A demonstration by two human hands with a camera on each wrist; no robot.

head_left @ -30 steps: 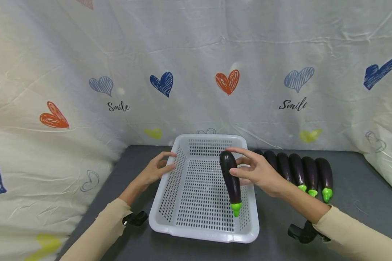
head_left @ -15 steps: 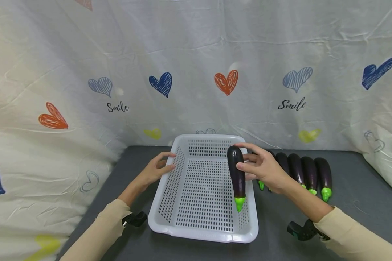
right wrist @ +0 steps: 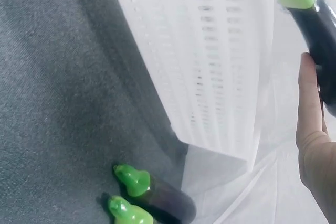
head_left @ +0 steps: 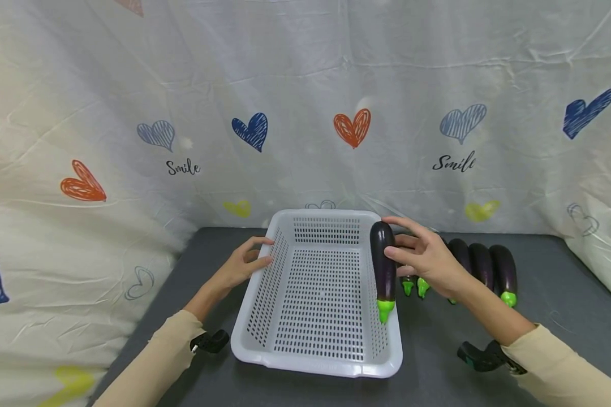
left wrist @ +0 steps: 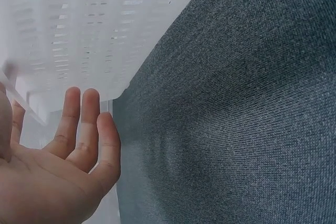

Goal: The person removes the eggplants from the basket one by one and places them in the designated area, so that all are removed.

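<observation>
My right hand (head_left: 430,257) pinches a dark purple eggplant (head_left: 384,260) with a green stem end between thumb and fingers. In the head view the eggplant appears over the right rim of a white slotted basket (head_left: 331,370), stem end towards me. The right wrist view shows this eggplant (right wrist: 319,35) raised, apart from the basket wall (right wrist: 210,61). My left hand (head_left: 239,265) rests thumb and index fingertips on the basket's left rim. In the left wrist view its other fingers (left wrist: 86,129) are loosely bent outside the wall, holding nothing.
Several eggplants (head_left: 504,268) lie in a row right of the basket, partly hidden by my right hand; two stem ends (right wrist: 134,179) show in the right wrist view. The dark grey table (head_left: 438,362) meets a white curtain (head_left: 305,85) printed with hearts behind.
My right hand has moved right and slightly away from me with the eggplant, from above the basket's interior to over its right rim. The left hand and the basket have stayed put.
</observation>
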